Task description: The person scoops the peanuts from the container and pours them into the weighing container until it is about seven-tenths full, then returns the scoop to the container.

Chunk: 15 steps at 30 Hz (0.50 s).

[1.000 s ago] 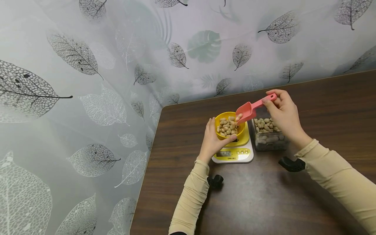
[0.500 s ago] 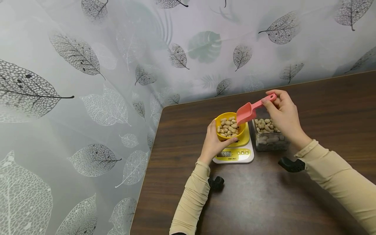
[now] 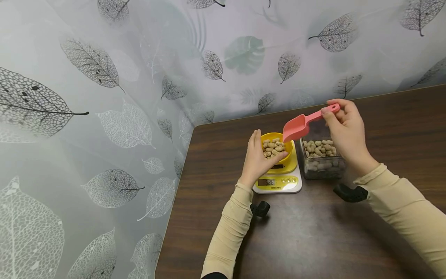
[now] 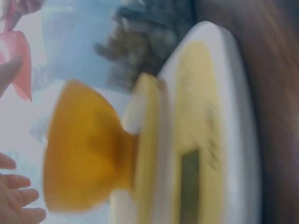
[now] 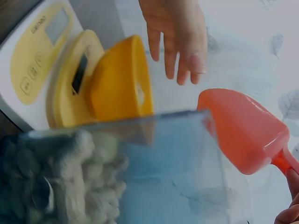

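My right hand [image 3: 348, 135] pinches the handle of a pink scoop [image 3: 296, 128], held above the right side of a yellow bowl [image 5: 119, 77]. No peanuts show in the scoop. Unshelled peanuts [image 3: 273, 147] lie in the bowl, which stands on a white and yellow kitchen scale [image 3: 294, 187] with a lit display. Over the bowl's left side in the head view is my left hand [image 3: 257, 162], fingers spread and thumb out. In the right wrist view those fingers [image 5: 171, 60] are straight and apart from the bowl, with nothing between them.
A transparent square container [image 3: 322, 172] partly filled with peanuts stands right of the scale. Black wrist-camera mounts [image 3: 260, 209] hang below both forearms. Behind the dark wooden table [image 3: 313, 232] rises a leaf-patterned wall covering [image 3: 244, 93].
The last peanut has left the scoop for the bowl. My right hand has drawn the scoop up and right; my left hand has come off the bowl. The scale's digits have changed.
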Motion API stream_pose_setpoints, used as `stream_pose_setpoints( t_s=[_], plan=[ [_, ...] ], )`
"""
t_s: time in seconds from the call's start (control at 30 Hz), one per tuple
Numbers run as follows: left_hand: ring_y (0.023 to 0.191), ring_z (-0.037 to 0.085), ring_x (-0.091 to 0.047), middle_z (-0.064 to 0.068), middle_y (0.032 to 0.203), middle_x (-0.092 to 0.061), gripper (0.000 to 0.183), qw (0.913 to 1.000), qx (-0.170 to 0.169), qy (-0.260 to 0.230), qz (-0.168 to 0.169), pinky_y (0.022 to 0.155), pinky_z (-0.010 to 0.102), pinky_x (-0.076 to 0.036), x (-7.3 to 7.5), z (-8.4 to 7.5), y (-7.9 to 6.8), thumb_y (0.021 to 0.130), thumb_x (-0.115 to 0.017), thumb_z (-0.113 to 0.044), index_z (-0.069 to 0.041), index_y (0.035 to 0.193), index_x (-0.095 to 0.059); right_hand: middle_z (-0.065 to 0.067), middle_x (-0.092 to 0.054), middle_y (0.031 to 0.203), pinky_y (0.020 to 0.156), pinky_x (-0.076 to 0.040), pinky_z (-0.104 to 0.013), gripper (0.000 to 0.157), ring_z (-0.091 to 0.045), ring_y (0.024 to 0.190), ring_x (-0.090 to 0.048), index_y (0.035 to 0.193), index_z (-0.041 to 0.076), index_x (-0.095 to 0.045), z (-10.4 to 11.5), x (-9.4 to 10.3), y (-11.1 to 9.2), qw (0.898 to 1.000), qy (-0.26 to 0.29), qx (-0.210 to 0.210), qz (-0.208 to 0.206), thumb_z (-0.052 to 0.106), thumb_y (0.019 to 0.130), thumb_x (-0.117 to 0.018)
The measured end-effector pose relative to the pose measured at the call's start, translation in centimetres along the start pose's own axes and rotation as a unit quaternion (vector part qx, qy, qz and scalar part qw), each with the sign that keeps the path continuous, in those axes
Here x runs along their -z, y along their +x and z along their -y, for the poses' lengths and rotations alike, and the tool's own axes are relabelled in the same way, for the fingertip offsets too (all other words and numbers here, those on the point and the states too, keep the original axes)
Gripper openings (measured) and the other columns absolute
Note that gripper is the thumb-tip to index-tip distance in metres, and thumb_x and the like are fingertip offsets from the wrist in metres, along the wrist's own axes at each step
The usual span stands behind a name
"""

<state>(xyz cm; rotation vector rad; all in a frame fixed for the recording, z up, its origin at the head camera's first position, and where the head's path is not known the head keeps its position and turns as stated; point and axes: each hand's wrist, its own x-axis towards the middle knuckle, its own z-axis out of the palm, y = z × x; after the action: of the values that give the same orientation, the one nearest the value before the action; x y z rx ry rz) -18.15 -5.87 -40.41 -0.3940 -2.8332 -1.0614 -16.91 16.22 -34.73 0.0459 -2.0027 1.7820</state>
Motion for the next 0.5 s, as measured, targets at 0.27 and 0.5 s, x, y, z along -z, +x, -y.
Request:
stream_pose_setpoints(
  t_s=[0.27,0.5],
  plan=[
    [0.144,0.019,-0.021,-0.003,0.158,-0.008,0.102,0.9988,-0.038,-0.008,0.029,0.112,0.041,-0.032,-0.5,-3.4,1.1,0.077,-0.064,-0.06,-0.024,0.151,-0.005,0.001,-0.056,0.089,0.062,-0.042,-0.011,0.022,-0.008,0.07,-0.047,0.111,0.009,-0.053,0.2,2.6,0.6,0.977,0.194,-0.018,-0.087,0.009,0.09,-0.059],
    [0.143,0.019,-0.023,-0.005,0.158,-0.007,0.098,0.9955,-0.055,-0.028,0.072,0.109,0.041,-0.036,-2.6,-5.1,0.8,0.079,-0.063,-0.059,-0.025,0.151,-0.006,0.0,-0.052,0.088,0.059,-0.042,-0.01,0.017,-0.008,0.065,-0.046,0.106,0.01,-0.055,-1.0,4.3,0.2,0.97,0.201,-0.052,-0.124,0.014,0.09,-0.059]
  ],
)
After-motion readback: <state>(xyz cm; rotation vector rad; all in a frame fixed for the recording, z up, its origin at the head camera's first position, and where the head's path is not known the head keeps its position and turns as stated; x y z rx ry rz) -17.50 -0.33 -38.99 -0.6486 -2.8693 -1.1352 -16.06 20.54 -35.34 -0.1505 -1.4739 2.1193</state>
